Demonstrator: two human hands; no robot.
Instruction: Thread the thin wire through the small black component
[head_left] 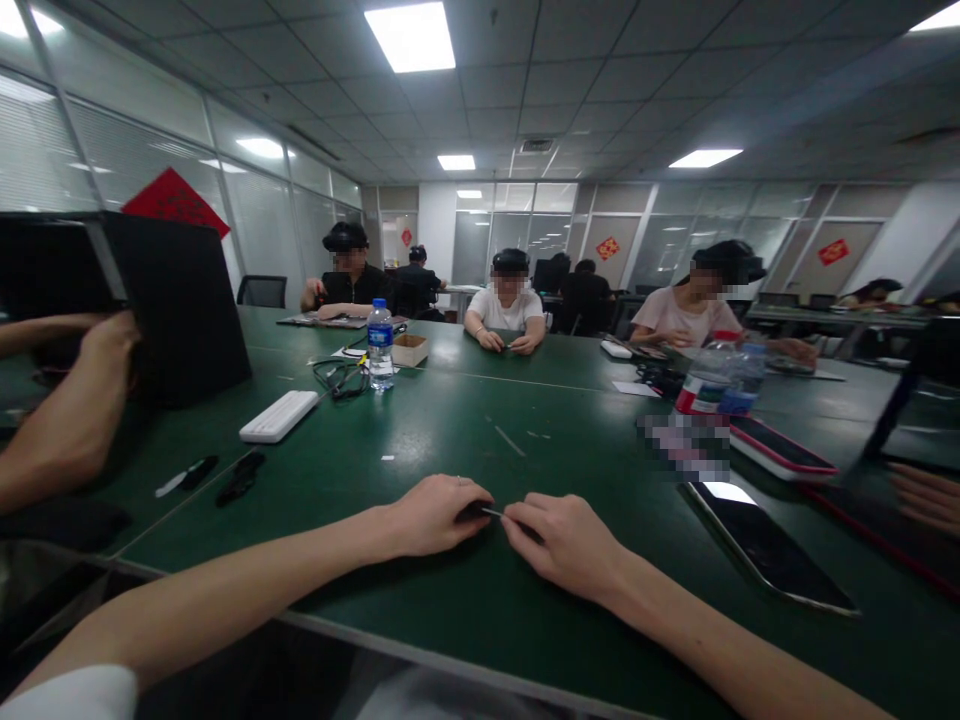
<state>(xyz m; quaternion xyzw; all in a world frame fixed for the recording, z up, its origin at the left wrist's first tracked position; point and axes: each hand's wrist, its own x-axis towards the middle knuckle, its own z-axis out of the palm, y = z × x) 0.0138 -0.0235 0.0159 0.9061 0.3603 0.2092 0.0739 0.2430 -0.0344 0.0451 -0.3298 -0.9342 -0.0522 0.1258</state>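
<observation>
My left hand (441,515) rests low over the green table (420,590), its fingers curled round a small dark object. From it a thin, pale rod-like piece (491,512) sticks out to the right. The fingertips of my right hand (562,540) are pinched at the free end of that piece. Both hands are closed, close together but apart from each other. What exactly the small object is cannot be made out, since my fingers cover most of it.
A black phone (772,545) lies right of my right hand, with a pink-edged phone (784,448) and bottles (709,375) beyond. Leftward are a white power strip (279,416), a dark strap (240,478) and a water bottle (380,345). People sit around the table.
</observation>
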